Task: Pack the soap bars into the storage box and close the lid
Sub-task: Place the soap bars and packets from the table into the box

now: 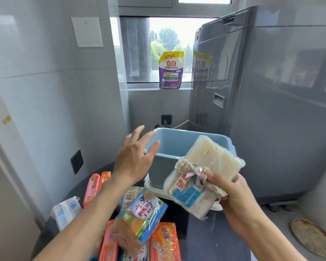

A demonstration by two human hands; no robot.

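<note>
Right hand [235,196] grips a wrapped pack of pale soap bars [201,172] beside the open blue storage box [179,142]; left hand [135,157] hovers spread, empty.

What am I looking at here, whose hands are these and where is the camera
There is no machine: a person wears one wide-angle camera on the head, looking forward and down at their own two bare hands. The right hand holds a pale soap pack in clear wrap over the open blue storage box. The left hand is spread open and empty beside the box. More wrapped soap bars lie piled on the dark table below. Behind are a grey washing machine and a purple detergent pouch on the windowsill.
</note>
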